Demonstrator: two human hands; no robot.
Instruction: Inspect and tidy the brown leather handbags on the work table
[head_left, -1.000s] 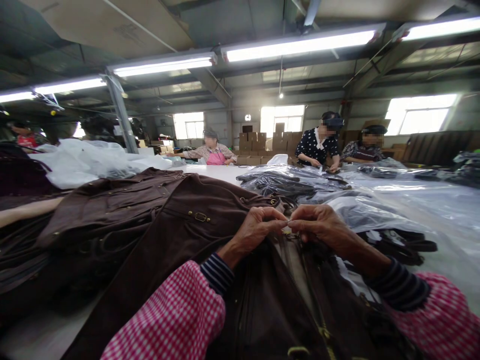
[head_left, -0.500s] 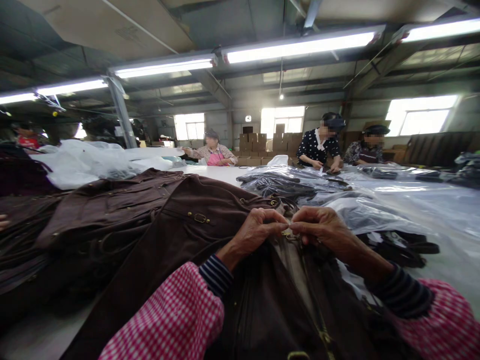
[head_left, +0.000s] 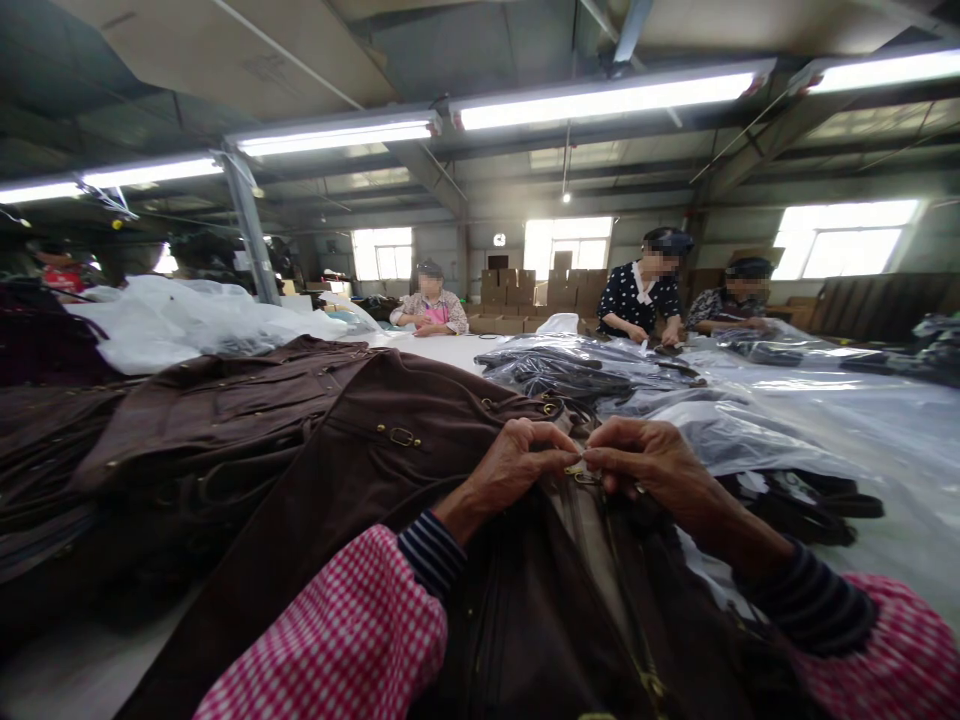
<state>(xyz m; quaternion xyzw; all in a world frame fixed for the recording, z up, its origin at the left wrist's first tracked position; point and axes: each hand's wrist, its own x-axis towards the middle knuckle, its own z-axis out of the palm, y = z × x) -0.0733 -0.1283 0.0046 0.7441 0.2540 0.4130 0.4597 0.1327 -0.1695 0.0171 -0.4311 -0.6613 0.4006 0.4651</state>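
Observation:
A dark brown jacket (head_left: 390,440) with brass buckles lies spread on the table in front of me. My left hand (head_left: 517,462) and my right hand (head_left: 645,460) meet at the top of its zipper (head_left: 579,474). Both hands are closed in a pinch on the small brass zipper pull and the fabric edges beside it. The zipper runs down toward me between my pink checked sleeves. More brown jackets lie piled to the left.
Dark garments in clear plastic bags (head_left: 585,370) cover the table's right side. White plastic sheeting (head_left: 187,325) is heaped at the left. Three other people (head_left: 645,295) work at the far end. Cardboard boxes (head_left: 525,290) are stacked behind them.
My hands have stayed pinched at the zipper top and sit slightly lower. A bare arm that lay at the far left edge is gone from view.

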